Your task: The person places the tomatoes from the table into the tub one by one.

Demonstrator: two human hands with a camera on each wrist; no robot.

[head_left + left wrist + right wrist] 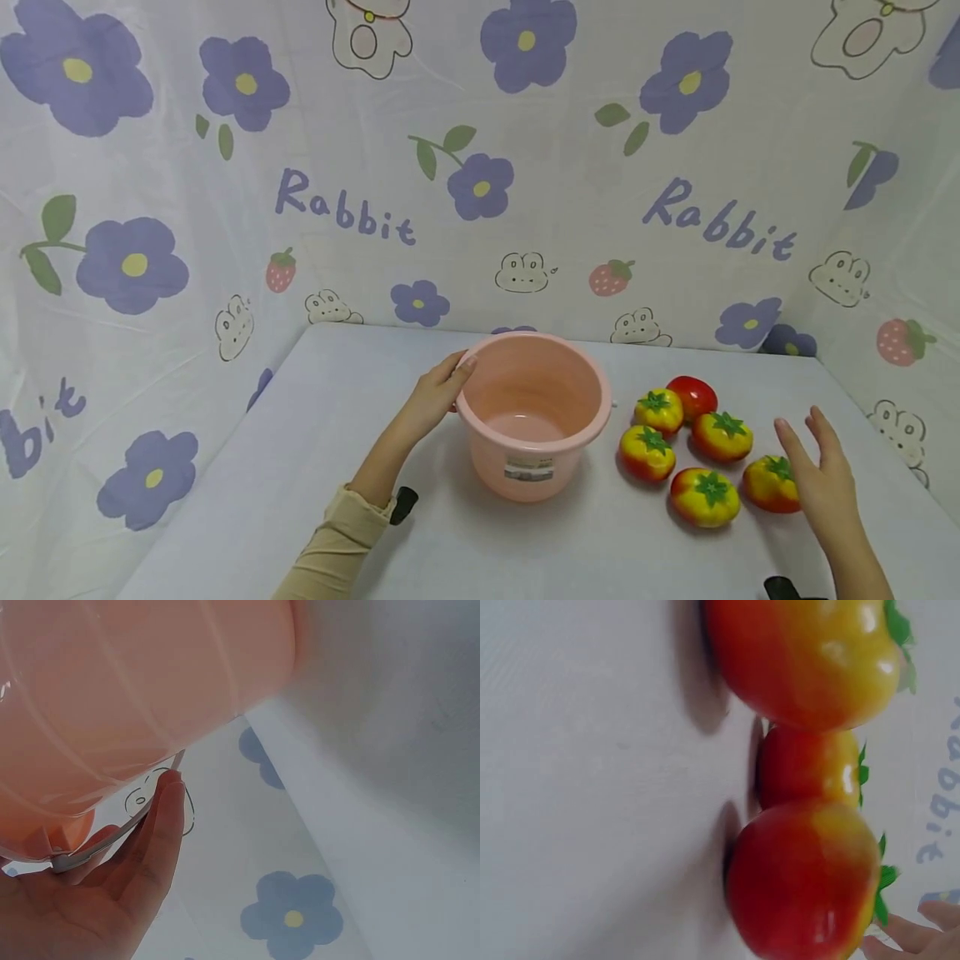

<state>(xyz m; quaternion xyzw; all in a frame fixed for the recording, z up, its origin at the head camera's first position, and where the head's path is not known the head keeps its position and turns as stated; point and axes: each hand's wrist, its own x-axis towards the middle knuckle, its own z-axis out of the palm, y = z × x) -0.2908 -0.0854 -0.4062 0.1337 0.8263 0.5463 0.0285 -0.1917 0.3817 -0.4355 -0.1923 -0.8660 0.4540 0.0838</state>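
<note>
A pink plastic bucket (487, 467) stands upright on the table, with nothing visible inside. My left hand (438, 393) grips its left rim, thumb over the edge and fingers outside. In the left wrist view, a thin grey handle (112, 836) runs down the bucket's side along those fingers. Over on the right, my right hand (828, 492) hovers with fingers spread, partly covering the rightmost toy tomato (768, 485). That hand's fingers (919, 941) show beyond a red-and-yellow tomato (802, 881) in the right wrist view.
More toy tomatoes with green tops lie between bucket and right hand, including a front one (705, 497) and a plain red one (693, 397) at the back. A white cloth covers the table (360, 367). Printed curtain (570, 208) surrounds it at the back and sides.
</note>
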